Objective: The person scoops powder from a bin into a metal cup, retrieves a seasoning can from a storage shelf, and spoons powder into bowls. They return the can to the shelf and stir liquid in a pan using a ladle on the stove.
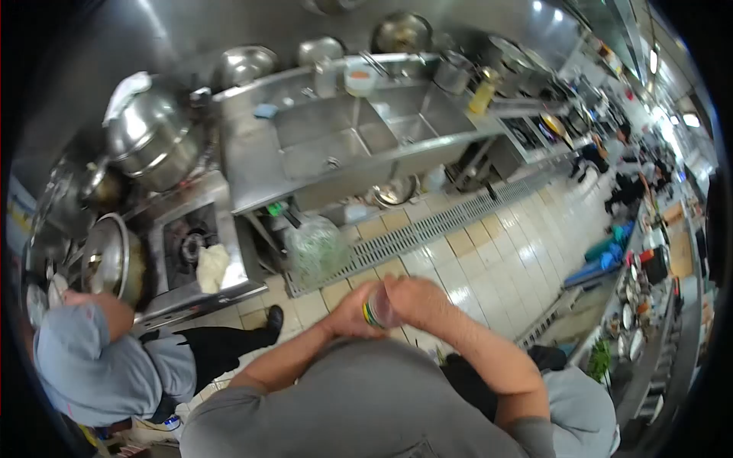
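A clear, pinkish jar with a green and yellow band is between my two hands, close in front of my chest. My left hand wraps around its left side with the fingers closed. On the other side, my right hand grips the jar's right and far end, fingers curled. My fingers cover much of the jar, so its lid and contents cannot be made out.
Ahead is a steel double sink, with a filled plastic bag below its left end. A burner stove with a cloth stands left. A person works at a large pot. A floor drain grate runs ahead.
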`<state>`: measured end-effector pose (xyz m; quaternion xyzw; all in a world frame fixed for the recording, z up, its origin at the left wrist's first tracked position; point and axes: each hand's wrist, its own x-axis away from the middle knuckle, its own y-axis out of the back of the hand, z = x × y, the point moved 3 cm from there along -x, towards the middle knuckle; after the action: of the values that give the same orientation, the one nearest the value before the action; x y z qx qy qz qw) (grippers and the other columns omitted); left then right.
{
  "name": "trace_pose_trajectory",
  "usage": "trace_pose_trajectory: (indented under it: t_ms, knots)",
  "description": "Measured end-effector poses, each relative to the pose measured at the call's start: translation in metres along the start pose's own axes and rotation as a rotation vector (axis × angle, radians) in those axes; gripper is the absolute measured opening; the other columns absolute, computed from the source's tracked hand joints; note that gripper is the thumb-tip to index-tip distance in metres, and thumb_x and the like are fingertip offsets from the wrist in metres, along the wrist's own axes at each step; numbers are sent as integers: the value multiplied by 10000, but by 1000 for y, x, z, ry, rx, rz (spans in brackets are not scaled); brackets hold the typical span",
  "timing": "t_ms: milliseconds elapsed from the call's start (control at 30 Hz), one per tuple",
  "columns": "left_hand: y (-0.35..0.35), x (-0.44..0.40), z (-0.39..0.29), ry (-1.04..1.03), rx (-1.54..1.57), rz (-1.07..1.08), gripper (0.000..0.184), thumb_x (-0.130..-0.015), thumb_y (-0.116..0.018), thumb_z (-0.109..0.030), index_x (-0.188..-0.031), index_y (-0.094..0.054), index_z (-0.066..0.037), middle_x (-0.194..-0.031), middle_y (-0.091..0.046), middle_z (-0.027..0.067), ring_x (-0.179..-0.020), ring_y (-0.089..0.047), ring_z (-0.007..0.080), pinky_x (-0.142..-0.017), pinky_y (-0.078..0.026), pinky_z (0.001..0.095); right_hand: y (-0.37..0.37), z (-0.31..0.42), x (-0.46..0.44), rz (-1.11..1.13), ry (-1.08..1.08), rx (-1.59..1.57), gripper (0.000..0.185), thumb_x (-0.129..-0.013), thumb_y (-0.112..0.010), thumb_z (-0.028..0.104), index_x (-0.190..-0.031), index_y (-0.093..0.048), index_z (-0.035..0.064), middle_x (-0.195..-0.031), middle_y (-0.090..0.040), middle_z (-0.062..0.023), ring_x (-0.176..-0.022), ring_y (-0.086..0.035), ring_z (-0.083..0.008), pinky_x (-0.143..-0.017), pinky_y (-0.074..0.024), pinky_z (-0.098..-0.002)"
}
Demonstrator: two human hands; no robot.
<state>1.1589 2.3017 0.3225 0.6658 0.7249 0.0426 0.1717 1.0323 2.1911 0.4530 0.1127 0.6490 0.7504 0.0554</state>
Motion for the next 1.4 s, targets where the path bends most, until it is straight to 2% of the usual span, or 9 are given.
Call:
trace_pose_trajectory:
  t_ms: [133,233,400,467,567,800,1033,1267,1400]
  knots:
    - [0,-84,-6,130,48,-50,1111,-523,-1007,-229,-1464,-445,-52,-1366,-585,123,-1282,-574,267,-1087,-462,404,52,-98,-15,-204,-38,-401,400,-908,-648,108,-1268,-600,-58,-1009,-747,-222,-859,-739,-388,-738,-613,-441]
    - [5,-145,-18,9,12,-201,1055,-519,-1002,-256,-1420,-485,-71,-1344,-596,135,-1242,-600,310,-1071,-476,418,75,-162,-23,-189,-95,-809,469,-897,-677,111,-1342,-600,-16,-1072,-741,-229,-918,-732,-397,-813,-607,-433]
    - [-10,-252,23,-28,-167,-39,1068,-497,-991,-221,-1423,-482,-69,-1331,-611,157,-1233,-600,377,-1065,-484,447,78,-259,-43,-479,130,-420,379,-897,-668,141,-1257,-650,27,-1072,-731,-213,-925,-721,-412,-811,-601,-445]
    - [-25,-297,18,-72,-197,-29,1058,-509,-990,-217,-1424,-481,-64,-1337,-609,156,-1227,-609,367,-1061,-487,443,67,-298,-51,-127,135,-424,255,-902,-634,149,-1135,-659,47,-1042,-720,-195,-918,-711,-410,-780,-586,-488]
    - [-73,-336,36,-34,-132,-127,1022,-544,-987,-205,-1418,-479,-57,-1337,-610,153,-1215,-625,331,-1050,-494,430,54,-365,-52,-80,39,-398,196,-908,-601,151,-1076,-626,53,-993,-701,-180,-924,-701,-398,-809,-560,-512]
    - [-120,-496,51,166,163,-401,920,-625,-969,-168,-1385,-470,-35,-1276,-634,144,-1188,-634,242,-1014,-516,392,46,-526,-60,-405,72,-610,479,-800,-848,280,-1150,-599,66,-1133,-654,-179,-1051,-649,-394,-903,-547,-464]
    - [-97,-656,75,-73,44,-372,950,-580,-973,-160,-1395,-498,-38,-1275,-629,121,-1181,-627,256,-1029,-496,400,99,-658,-121,-295,-6,-649,530,-790,-876,332,-1138,-597,44,-1186,-645,-209,-1099,-622,-410,-914,-529,-477]
    - [-117,-792,114,-46,-10,-291,1005,-563,-986,-221,-1421,-482,-80,-1296,-614,125,-1212,-616,303,-1044,-490,424,94,-787,-159,-340,-156,-550,371,-824,-842,312,-794,-651,-4,-985,-651,-201,-997,-632,-397,-864,-539,-455]
    - [-132,-855,133,-76,-135,-242,1013,-564,-987,-274,-1408,-471,-53,-1323,-600,162,-1245,-602,332,-1045,-488,438,99,-867,-170,-226,-199,-661,288,-835,-819,237,-793,-655,5,-901,-657,-188,-936,-653,-376,-831,-541,-449]
